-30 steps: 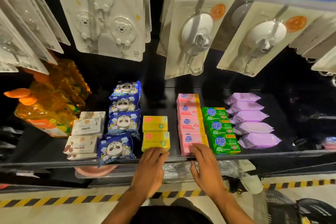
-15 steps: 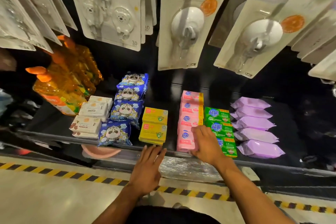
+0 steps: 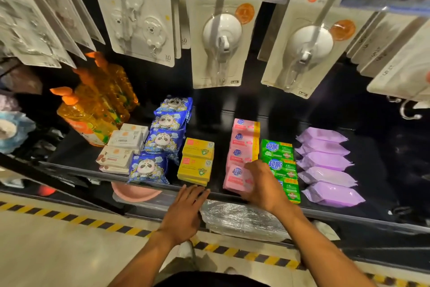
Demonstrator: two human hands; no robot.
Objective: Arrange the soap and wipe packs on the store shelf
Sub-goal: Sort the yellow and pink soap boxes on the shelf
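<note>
Black store shelf point(image 3: 69, 168) with stock lying mostly in front-to-back rows: blue panda-printed wipe packs point(image 3: 162, 142), yellow soap boxes point(image 3: 196, 163), pink film-wrapped soap packs point(image 3: 244, 140), green soap packs point(image 3: 278, 162) and lilac pillow-shaped wipe packs point(image 3: 325, 165). The arranging appears nearly complete. The frontmost pink pack point(image 3: 235, 178), a glossy rectangular bar with a blue logo, lies slightly skewed at the shelf's front edge and remains to be squared. The right hand point(image 3: 263, 184) grips this pack, fingers curled over its right side beside the green row. The left hand point(image 3: 186, 212) lies flat and empty, fingers straight, tips at the shelf lip below the yellow boxes.
</note>
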